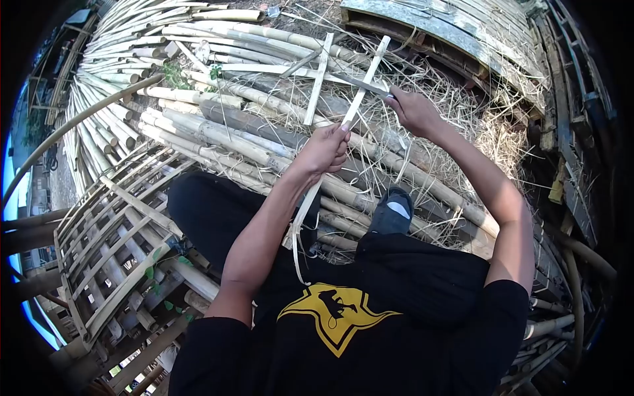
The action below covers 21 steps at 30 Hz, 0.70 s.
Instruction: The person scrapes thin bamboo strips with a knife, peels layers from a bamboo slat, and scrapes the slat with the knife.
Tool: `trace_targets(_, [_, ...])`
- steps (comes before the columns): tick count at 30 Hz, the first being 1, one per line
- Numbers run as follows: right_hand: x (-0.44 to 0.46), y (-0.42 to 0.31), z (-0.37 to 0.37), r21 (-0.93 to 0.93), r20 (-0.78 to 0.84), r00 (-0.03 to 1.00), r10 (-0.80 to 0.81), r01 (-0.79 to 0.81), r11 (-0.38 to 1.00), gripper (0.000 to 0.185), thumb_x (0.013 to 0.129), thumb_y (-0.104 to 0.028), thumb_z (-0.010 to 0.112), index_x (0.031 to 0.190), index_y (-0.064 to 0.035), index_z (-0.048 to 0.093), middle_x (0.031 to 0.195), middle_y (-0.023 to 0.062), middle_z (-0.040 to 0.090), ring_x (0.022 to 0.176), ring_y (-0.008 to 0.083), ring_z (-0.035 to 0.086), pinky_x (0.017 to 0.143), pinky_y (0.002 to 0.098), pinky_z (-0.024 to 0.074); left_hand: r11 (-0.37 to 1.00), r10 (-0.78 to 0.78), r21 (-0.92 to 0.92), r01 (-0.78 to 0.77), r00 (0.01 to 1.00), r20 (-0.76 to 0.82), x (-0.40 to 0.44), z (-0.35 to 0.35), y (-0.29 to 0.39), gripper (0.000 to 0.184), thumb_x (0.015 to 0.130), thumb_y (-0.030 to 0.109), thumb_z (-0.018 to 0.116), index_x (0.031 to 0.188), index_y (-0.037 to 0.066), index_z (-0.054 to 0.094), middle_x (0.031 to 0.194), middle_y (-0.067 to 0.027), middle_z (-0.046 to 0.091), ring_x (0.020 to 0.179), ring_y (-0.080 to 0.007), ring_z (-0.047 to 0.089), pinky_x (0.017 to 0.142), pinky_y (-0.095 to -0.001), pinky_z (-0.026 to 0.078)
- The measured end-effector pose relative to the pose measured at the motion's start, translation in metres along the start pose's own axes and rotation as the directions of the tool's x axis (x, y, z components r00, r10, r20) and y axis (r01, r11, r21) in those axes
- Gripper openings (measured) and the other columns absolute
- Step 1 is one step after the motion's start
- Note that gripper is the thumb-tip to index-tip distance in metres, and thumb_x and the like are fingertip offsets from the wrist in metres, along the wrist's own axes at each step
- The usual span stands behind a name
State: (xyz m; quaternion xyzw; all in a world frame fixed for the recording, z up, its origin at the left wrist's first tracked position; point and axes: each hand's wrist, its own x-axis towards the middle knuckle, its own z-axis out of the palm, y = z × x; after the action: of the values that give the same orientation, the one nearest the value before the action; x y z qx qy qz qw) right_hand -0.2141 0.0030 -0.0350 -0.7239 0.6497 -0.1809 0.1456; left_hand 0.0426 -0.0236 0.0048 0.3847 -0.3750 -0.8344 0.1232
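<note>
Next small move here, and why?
Probably a short, light stroke of the knife toward the strip's far end: the blade crosses the strip beyond the left hand, which grips it, and the right hand has the handle, so that stroke leads away from the fingers.

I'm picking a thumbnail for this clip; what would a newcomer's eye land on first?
Probably the yellow emblem on the black shirt, bottom centre. Next, above the middle, the left hand grips a long pale strip while the right hand holds a knife whose blade crosses it. After that, the poles fanning out at upper left and the slatted lattice at lower left.
</note>
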Motion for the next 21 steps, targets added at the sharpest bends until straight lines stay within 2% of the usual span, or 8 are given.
trace_targets(5, [-0.003,0.019,0.009,-0.142,-0.073,0.947,-0.313,0.300,0.943,0.031,0.099,-0.039,0.040,0.096,-0.0088,0.045,0.058,0.0124,0.052,0.050,0.0348,0.054,0.048,0.0474,0.0432,0.999,-0.030,0.033,0.029,0.999,0.028,-0.007,-0.002,-0.002,0.026,0.102,0.028,0.042,0.085,0.009,0.045,0.053,0.0075,0.028,0.038,-0.0022,0.022,0.033,-0.0203,0.015])
trace_targets(7, [0.003,0.142,-0.034,-0.203,-0.249,0.933,0.258,-0.311,0.928,0.033,0.098,-0.038,0.038,0.103,-0.0067,0.048,0.076,0.0166,0.059,0.066,0.0359,0.059,0.057,0.0480,0.0457,0.998,-0.049,0.034,0.049,0.999,0.022,-0.015,0.000,-0.005,0.026,0.102,0.029,0.042,0.085,0.009,0.045,0.052,0.0077,0.028,0.038,-0.0020,0.022,0.033,-0.0201,0.014])
trace_targets(9, [-0.009,0.294,-0.092,-0.185,-0.286,0.451,0.846,-0.892,0.413,0.046,0.096,-0.036,0.033,0.118,-0.0024,0.055,0.102,0.0237,0.066,0.099,0.0406,0.063,0.083,0.0512,0.0496,0.997,-0.064,0.046,0.064,0.998,0.016,-0.025,-0.008,-0.001,0.026,0.102,0.030,0.043,0.084,0.010,0.044,0.053,0.0081,0.028,0.038,-0.0015,0.021,0.033,-0.0198,0.014])
trace_targets(10, [-0.035,0.272,-0.118,0.247,-0.587,0.090,0.805,-0.927,0.283,0.049,0.095,-0.038,0.033,0.117,-0.0016,0.057,0.108,0.0250,0.064,0.101,0.0423,0.061,0.085,0.0504,0.0490,0.999,-0.036,0.009,0.036,0.999,0.022,-0.029,-0.013,0.003,0.026,0.102,0.030,0.044,0.084,0.011,0.044,0.052,0.0081,0.028,0.038,-0.0014,0.021,0.033,-0.0197,0.014])
trace_targets(11, [-0.045,0.215,-0.144,0.370,-0.610,-0.072,0.789,-0.906,0.203,0.050,0.095,-0.037,0.031,0.116,-0.0010,0.058,0.112,0.0252,0.062,0.105,0.0422,0.060,0.089,0.0496,0.0474,1.000,-0.020,0.024,0.020,1.000,0.019,-0.028,-0.018,0.004,0.026,0.102,0.030,0.044,0.084,0.011,0.044,0.052,0.0083,0.028,0.038,-0.0014,0.021,0.033,-0.0198,0.014])
trace_targets(13, [-0.091,0.278,-0.142,0.056,-0.639,0.311,0.704,-0.893,0.446,0.049,0.095,-0.035,0.029,0.115,-0.0011,0.058,0.112,0.0277,0.061,0.106,0.0456,0.057,0.093,0.0497,0.0433,0.999,-0.006,0.042,0.005,1.000,0.027,-0.020,-0.022,0.005,0.025,0.102,0.029,0.045,0.084,0.011,0.044,0.052,0.0085,0.027,0.038,-0.0015,0.022,0.034,-0.0199,0.014])
trace_targets(16, [-0.108,0.266,-0.096,0.063,-0.528,0.370,0.764,-0.880,0.470,0.053,0.096,-0.040,0.028,0.114,0.0004,0.057,0.112,0.0288,0.060,0.105,0.0485,0.055,0.092,0.0501,0.0421,0.996,-0.043,0.078,0.042,0.999,0.011,-0.012,-0.014,-0.006,0.026,0.101,0.030,0.046,0.084,0.010,0.045,0.052,0.0083,0.028,0.039,-0.0017,0.023,0.034,-0.0202,0.016])
trace_targets(21, [-0.061,0.132,-0.046,0.111,-0.359,0.805,0.472,-0.465,0.878,0.039,0.101,-0.036,0.034,0.101,-0.0024,0.055,0.082,0.0231,0.061,0.077,0.0434,0.058,0.068,0.0495,0.0419,0.756,0.346,0.626,-0.190,0.928,-0.136,0.009,-0.013,-0.022,0.027,0.099,0.024,0.048,0.083,0.003,0.054,0.053,-0.0004,0.043,0.043,-0.0081,0.038,0.041,-0.0270,0.031])
